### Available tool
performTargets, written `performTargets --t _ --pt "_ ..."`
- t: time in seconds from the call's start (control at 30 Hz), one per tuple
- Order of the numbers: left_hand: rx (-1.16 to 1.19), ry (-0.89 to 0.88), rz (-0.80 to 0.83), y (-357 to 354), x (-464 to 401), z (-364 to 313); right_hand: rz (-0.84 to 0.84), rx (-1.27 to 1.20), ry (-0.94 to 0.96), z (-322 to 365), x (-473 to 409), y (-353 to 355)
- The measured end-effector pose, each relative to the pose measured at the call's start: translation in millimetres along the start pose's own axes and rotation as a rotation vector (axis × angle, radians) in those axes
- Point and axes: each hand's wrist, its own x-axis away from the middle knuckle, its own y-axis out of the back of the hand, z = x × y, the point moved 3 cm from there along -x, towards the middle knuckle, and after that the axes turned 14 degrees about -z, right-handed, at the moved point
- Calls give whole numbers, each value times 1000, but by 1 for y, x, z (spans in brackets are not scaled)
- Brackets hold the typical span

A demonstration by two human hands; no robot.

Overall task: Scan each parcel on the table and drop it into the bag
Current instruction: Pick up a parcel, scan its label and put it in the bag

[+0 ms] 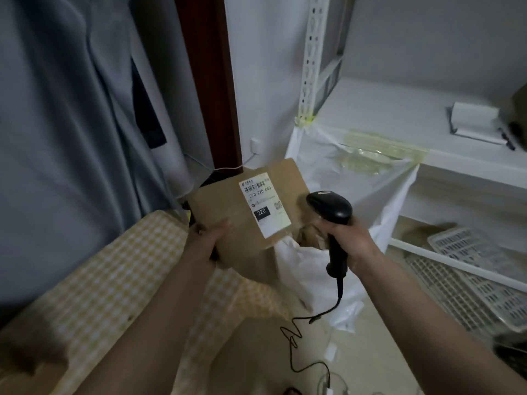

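**Parcel held over the bag's mouth, scanner beside its label**

A grey curtain (65, 115) fills the left of the view, with a dark red door frame (208, 81) next to it. A white shelving unit (427, 115) stands on the right, a slotted metal upright (312, 55) at its near corner. The table (108, 280), covered in a yellow checked cloth, runs across the lower left. A white plastic bag (356, 201) hangs open from the shelf edge, fixed there with strips of yellowish tape (379, 149); brown cardboard shows inside it. White slatted crates (467, 280) lie on the floor under the shelf.

The brown cardboard parcel (245, 218) is off the table, tilted, its right edge above the bag's mouth. The left hand (211, 238) grips it at its near left edge, fingers curled round the side and thumb on the top face. On that face is a white shipping label (265, 203) with a barcode and a black patch reading 220.

The right hand (348, 238) is clamped round the handle of a black barcode scanner (330, 212), whose head sits just beside the label's right edge, over the bag. Its thin black cable (302, 332) trails down to the floor. A small white notepad (476, 121) rests on the shelf
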Motion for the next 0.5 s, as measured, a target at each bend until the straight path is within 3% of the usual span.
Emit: performTargets --t 0.2,0.33,0.5 --pt "-25 15 36 -75 -34 13 -63 -113 -50 10 -47 29" --pt "-165 117 111 -130 -61 34 -142 -169 -125 -2 -80 46" --pt "-482 142 73 -205 -106 62 -274 -199 -182 -15 -126 59"
